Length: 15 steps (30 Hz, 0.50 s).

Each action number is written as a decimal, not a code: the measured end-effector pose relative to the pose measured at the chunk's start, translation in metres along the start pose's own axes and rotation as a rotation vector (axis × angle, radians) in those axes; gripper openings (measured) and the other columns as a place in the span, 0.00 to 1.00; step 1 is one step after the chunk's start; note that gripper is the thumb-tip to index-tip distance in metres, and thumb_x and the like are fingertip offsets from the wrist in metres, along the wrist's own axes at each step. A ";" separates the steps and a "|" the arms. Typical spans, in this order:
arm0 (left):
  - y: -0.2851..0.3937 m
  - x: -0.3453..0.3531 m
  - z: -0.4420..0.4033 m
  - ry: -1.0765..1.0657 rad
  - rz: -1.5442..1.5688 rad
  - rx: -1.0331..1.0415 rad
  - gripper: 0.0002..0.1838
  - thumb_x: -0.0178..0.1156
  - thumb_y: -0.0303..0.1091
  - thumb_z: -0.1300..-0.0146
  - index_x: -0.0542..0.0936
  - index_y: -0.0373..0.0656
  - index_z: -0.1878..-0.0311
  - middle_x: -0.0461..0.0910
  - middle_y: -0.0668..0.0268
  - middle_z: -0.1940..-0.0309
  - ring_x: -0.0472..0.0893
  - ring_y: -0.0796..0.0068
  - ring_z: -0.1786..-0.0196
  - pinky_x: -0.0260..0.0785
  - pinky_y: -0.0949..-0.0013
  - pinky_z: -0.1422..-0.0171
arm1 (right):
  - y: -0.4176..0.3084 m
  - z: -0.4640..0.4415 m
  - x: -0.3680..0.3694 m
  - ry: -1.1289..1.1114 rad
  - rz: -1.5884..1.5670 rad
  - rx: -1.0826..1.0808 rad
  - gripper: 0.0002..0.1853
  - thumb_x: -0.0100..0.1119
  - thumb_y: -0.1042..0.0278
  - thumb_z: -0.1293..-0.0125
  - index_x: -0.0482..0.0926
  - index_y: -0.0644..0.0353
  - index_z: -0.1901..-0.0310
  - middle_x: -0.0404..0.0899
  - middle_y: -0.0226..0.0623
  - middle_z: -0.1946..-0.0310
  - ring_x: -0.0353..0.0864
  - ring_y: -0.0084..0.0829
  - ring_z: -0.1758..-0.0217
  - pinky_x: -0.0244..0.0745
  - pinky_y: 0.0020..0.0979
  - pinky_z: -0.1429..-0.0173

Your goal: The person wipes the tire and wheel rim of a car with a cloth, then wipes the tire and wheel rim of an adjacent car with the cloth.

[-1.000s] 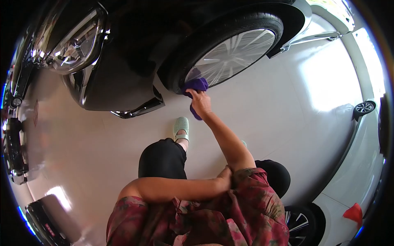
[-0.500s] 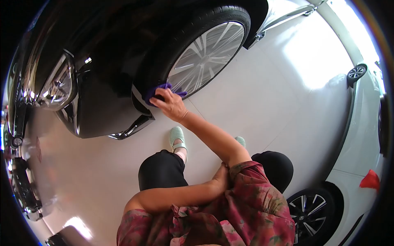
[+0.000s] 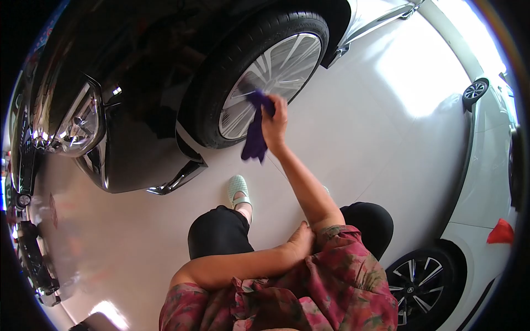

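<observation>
A purple cloth (image 3: 255, 138) hangs from my right hand (image 3: 276, 122), its fingers closed around it. The cloth's upper end is smeared by motion in front of the silver spoked wheel rim (image 3: 292, 60). Around the rim is a black tyre (image 3: 207, 118), on a black car (image 3: 138, 149). My left arm lies across my lap, and my left hand (image 3: 301, 238) rests against my right upper arm near the elbow. The fingers of that hand are mostly hidden.
The black car's headlight (image 3: 77, 124) and lower bumper trim (image 3: 179, 176) are at the left. Close on my right stands a white car (image 3: 477, 212) with a black-and-silver wheel (image 3: 417, 287) and a red piece (image 3: 501, 231) on its side. Glossy pale tiles (image 3: 353, 143) cover the floor.
My right hand has moved right and slightly up, away from the tyre's lower edge, carrying the purple cloth, which now hangs down. My left hand stays by my right upper arm.
</observation>
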<state>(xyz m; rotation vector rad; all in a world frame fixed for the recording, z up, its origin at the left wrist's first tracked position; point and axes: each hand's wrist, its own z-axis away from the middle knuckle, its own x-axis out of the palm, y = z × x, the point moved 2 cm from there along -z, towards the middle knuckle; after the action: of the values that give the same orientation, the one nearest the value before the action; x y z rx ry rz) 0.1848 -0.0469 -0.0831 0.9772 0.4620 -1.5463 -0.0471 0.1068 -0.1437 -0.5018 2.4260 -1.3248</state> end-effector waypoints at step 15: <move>-0.027 0.027 -0.016 0.557 0.708 0.004 0.14 0.56 0.38 0.40 0.79 0.42 0.54 0.82 0.59 0.58 0.83 0.62 0.58 0.68 0.59 0.52 | -0.109 -0.042 0.050 -0.576 0.374 -1.077 0.19 0.59 0.68 0.43 0.79 0.38 0.49 0.70 0.34 0.47 0.72 0.34 0.53 0.77 0.28 0.66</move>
<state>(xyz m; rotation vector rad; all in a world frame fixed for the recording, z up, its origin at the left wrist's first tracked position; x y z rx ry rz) 0.1653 -0.0451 -0.1195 1.3914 0.4269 -0.6326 -0.0940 0.0596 -0.0354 -0.5190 2.3364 0.3389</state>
